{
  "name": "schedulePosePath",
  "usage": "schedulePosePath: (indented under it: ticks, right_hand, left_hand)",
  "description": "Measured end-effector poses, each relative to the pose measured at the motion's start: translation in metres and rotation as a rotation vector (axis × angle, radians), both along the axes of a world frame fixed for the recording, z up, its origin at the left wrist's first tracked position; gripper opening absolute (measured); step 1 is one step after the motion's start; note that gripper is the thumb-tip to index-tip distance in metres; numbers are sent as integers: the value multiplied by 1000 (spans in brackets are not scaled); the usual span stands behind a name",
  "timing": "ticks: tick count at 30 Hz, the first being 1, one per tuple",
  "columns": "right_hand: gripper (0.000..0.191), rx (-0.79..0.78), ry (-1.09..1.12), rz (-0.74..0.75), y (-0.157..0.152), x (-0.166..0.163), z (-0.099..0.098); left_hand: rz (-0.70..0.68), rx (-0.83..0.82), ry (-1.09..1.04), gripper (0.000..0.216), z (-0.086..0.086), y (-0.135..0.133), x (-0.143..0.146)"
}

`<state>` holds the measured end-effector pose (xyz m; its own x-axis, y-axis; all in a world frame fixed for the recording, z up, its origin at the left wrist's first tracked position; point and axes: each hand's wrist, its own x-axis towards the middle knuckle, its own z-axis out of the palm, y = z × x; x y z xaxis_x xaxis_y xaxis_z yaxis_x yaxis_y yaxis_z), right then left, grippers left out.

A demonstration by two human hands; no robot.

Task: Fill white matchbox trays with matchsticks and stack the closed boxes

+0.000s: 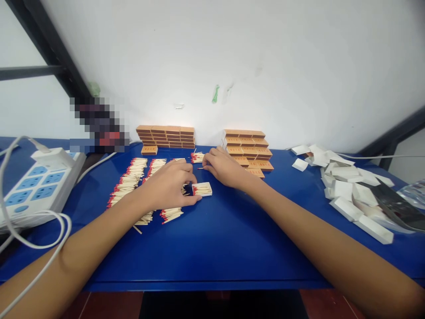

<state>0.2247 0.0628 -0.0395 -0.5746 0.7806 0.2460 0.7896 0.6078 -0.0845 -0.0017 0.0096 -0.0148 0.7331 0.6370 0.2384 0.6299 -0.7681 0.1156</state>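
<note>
A small white matchbox tray (206, 189) with red-headed matches in it lies on the blue table. My left hand (172, 184) grips the tray's left end, thumb at the near side and fingers at the far side. Just beyond it, my right hand (222, 165) is closed in a pinch, with a single match (200, 168) sticking out to the left of its fingertips. A small heap of matches (197, 157) lies beside those fingers. Longer rows of matches (129, 180) spread out to the left, partly covered by my left hand and forearm.
Stacked matchboxes (166, 137) stand against the wall, with another stepped stack (249, 144) to the right. White empty trays (345, 177) are piled at the right, beside a dark flat object (398, 201). A power strip (40, 181) with white cables sits at the left.
</note>
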Motion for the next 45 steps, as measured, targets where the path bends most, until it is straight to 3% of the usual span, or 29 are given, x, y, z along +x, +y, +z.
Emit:
schedulePosePath:
  ticks: [4, 8, 15, 19, 25, 31, 37, 45]
  right_hand:
    - [27, 9, -8, -27, 0, -5, 1]
    - [19, 3, 10, -31, 2, -5, 0]
    - [21, 44, -44, -6, -2, 5, -2]
    - [22, -13, -1, 25, -11, 15, 0]
    - [24, -130, 169, 110, -35, 21, 20]
    - [19, -179, 86, 196, -56, 7, 23]
    - [6, -201, 172, 202, -57, 7, 23]
    - [8, -226, 171, 206, -54, 8, 24]
  left_hand:
    - [-2, 1, 3, 32, -1, 1, -1]
    - [1, 3, 0, 32, -1, 1, 0]
    - [0, 0, -1, 32, -1, 1, 0]
    - [2, 17, 1, 32, -2, 2, -1]
    - [7, 9, -15, 32, -3, 3, -1]
    - [7, 28, 1, 34, -3, 3, -2]
    - [-10, 31, -26, 31, -3, 4, -2]
    - [-4, 14, -11, 33, -3, 3, -2]
